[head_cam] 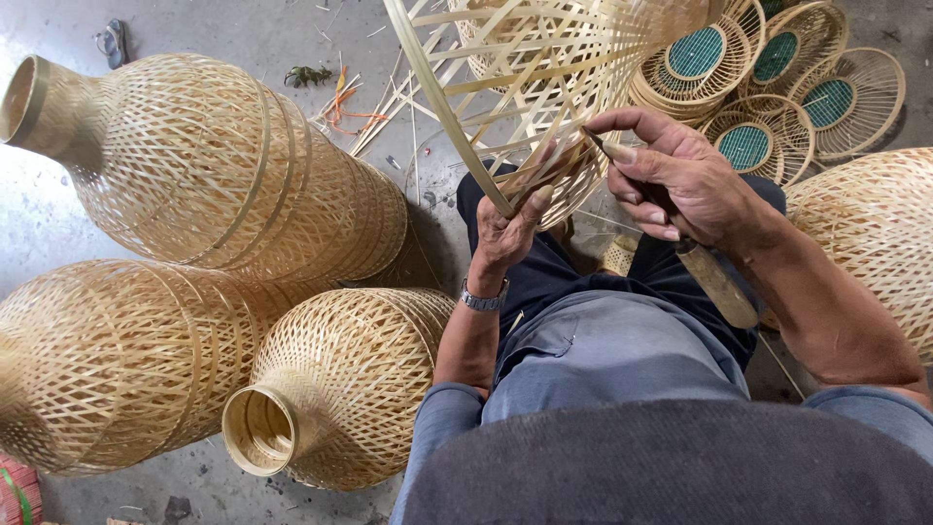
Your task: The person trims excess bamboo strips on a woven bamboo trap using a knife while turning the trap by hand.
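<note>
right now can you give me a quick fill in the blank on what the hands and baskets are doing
1. The right hand holds a ____ with a wooden handle.
2. The left hand grips the rim of an unfinished woven ____.
3. A metal ____ sits on the left wrist.
4. The round mats stacked at top right have ____ centres.

Missing words: knife; basket; watch; green
</note>
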